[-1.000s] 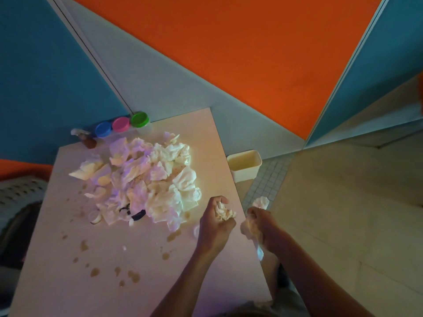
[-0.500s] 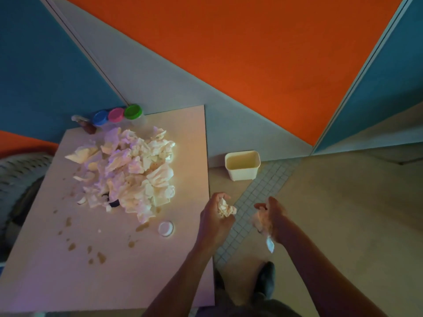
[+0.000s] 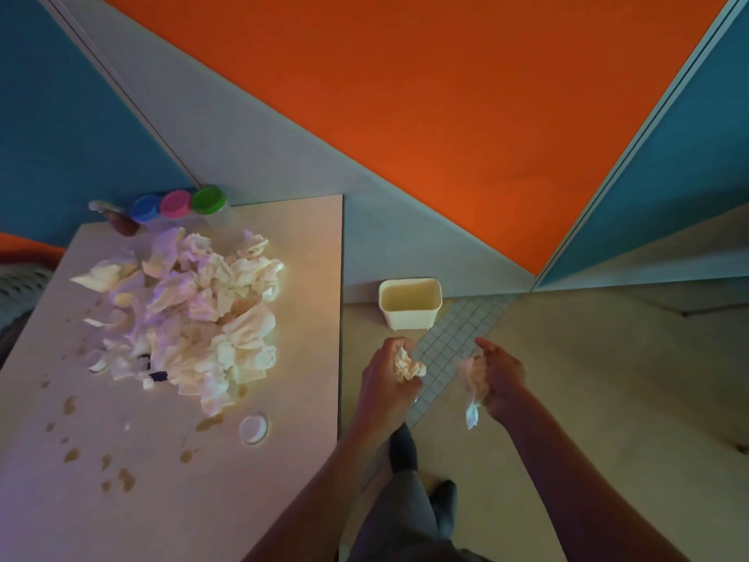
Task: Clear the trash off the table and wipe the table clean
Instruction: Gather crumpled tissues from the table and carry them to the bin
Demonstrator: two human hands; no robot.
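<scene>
My left hand [image 3: 387,381] grips a crumpled tissue wad [image 3: 409,365] over the floor, just right of the table [image 3: 283,480]. To its right, my right hand [image 3: 500,379] holds another crumpled tissue [image 3: 472,379], with a strip hanging below the palm. Both hands hover a little short of a cream waste bin [image 3: 410,304] standing on the floor by the wall. A large pile of crumpled white tissues [image 3: 190,314] lies on the table's far half. Brown stains [image 3: 121,476] dot the near left of the tabletop, and a small white lid [image 3: 253,427] lies near the pile.
Blue [image 3: 146,207], pink [image 3: 175,203] and green [image 3: 208,199] capped jars and a small brown bottle [image 3: 121,223] stand at the table's far edge by the wall. My legs and dark shoes [image 3: 403,448] are on the floor beside the table. A grey chair [image 3: 16,285] sits at left.
Both hands have moved off the table edge to the right, out over the floor toward the bin, each still holding tissue. The white lid on the table has come into view.
</scene>
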